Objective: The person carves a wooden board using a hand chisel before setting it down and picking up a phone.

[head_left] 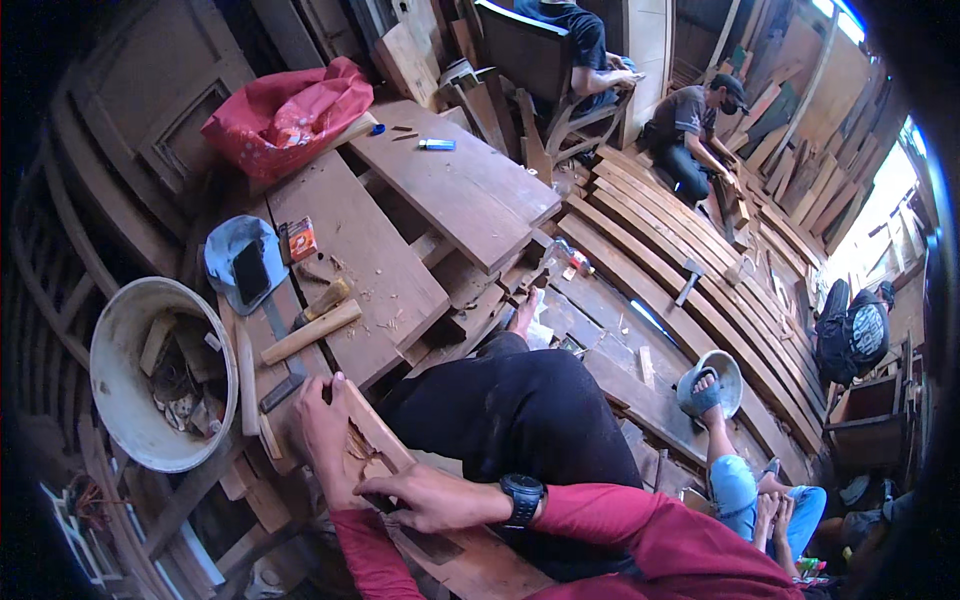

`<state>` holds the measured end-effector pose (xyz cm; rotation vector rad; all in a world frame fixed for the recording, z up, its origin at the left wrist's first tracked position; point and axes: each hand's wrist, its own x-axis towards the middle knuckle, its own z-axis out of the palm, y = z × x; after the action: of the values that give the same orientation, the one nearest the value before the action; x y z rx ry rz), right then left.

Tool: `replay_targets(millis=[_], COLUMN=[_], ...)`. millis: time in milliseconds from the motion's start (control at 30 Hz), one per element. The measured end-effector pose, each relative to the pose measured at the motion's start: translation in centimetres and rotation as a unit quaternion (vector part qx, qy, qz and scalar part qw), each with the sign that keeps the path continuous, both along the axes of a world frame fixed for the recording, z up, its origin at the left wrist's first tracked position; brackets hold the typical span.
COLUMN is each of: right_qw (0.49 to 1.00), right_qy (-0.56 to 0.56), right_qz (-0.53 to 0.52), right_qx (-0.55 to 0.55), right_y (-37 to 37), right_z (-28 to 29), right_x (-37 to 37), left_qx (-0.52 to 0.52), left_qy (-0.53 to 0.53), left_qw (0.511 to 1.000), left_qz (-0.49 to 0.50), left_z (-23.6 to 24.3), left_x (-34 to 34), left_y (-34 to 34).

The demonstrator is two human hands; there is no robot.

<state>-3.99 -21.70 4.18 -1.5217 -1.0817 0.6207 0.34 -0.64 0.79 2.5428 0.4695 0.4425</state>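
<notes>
Both hands on the wood strip [385, 445] at 6 o'clock on the counter [350, 240]; left hand [325, 430] lies open, pressing its edge; right hand [430, 497] has its grip closed around what looks like a small tool, can't tell which; shavings show carving's underway, strip looks still rough; white bucket [120, 340] at 9 o'clock, mallet [310, 332] just above.

My left hand [325, 425] & right hand [430, 497] sit on a wood strip [385, 450] at the bench [350, 240] near edge. Bucket [160, 375] off the bench's left edge, w/ scraps in it. Mallet [310, 332] lies just behind my hands; cap [240, 262] behind that. Bag [290, 115] at far-left corner, lighter [436, 144] to its right.
</notes>
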Motion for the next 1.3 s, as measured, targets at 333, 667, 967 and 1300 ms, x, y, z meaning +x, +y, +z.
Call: replay_targets(millis=[333,667,967,1300], right_qw=[0.999,0.999,1.000,0.999], right_qy=[-0.026,-0.022,-0.015,-0.007], right_qz=[-0.016,-0.017,0.026,0.035], right_qx=[0.027,0.027,-0.005,0.017], right_y=[-0.1,-0.2,-0.3,-0.4], right_z=[-0.1,0.5,0.1,0.9], right_x=[-0.4,-0.1,-0.6,-0.3], left_qx=[-0.012,-0.009,-0.007,-0.004], left_qy=[0.007,0.009,-0.008,-0.006], left_qw=[1.000,1.000,1.000,1.000], left_qz=[0.007,0.008,-0.004,0.002], left_z=[-0.1,-0.8,-0.3,0.1], left_x=[-0.1,-0.1,-0.2,0.0], left_y=[0.1,0.5,0.2,-0.2])
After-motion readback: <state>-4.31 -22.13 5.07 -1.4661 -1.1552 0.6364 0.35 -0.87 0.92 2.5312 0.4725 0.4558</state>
